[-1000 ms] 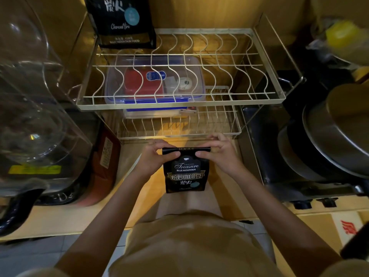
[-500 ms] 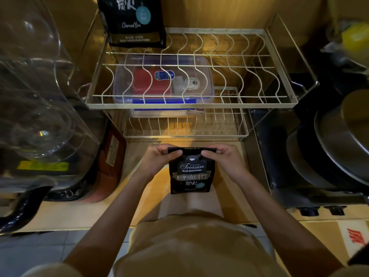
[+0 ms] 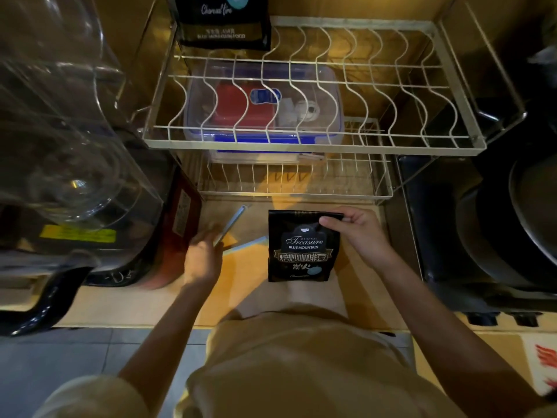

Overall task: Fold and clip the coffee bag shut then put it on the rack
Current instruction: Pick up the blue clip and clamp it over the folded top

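A black coffee bag [image 3: 301, 251] stands on the wooden counter in front of the rack, its top folded down. My right hand [image 3: 358, 233] pinches the folded top at its right corner. A light blue bag clip [image 3: 233, 224] lies to the left of the bag, its two arms spread in a V. My left hand [image 3: 203, 254] is blurred and sits at the end where the arms meet; I cannot tell whether it grips the clip. The two-tier wire rack [image 3: 313, 147] stands behind, with a second black coffee bag [image 3: 223, 25] at the upper tier's back left.
A clear plastic box with a blue rim [image 3: 262, 110] sits on the lower tier under the upper wires. Left of the counter are a large clear appliance [image 3: 60, 131] and a red-brown packet [image 3: 180, 224]. Dark pots [image 3: 512, 224] fill the right side.
My left hand has let go of the bag's top and swung left to the clip. My right hand alone keeps the fold. The view has moved closer to the counter.
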Action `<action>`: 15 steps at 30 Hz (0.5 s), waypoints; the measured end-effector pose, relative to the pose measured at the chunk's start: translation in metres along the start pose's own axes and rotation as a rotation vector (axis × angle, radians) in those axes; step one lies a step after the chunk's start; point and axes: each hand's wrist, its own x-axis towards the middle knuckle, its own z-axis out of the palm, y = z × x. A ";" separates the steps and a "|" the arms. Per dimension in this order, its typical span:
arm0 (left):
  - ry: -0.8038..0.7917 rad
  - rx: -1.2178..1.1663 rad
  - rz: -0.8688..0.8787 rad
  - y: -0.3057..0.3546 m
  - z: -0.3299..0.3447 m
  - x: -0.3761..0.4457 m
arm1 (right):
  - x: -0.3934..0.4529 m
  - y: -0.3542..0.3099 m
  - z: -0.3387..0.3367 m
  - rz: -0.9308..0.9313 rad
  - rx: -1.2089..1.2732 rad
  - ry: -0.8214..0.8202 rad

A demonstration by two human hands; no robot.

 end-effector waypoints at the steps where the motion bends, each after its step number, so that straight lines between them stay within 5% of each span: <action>1: -0.020 0.052 -0.053 0.000 0.002 0.000 | 0.000 0.000 0.000 -0.002 -0.001 0.000; 4: -0.093 0.151 -0.190 0.001 0.005 0.000 | 0.001 0.001 0.001 -0.014 0.004 0.000; 15: -0.057 0.180 -0.204 0.011 0.001 0.002 | -0.004 0.001 -0.003 -0.038 -0.027 -0.003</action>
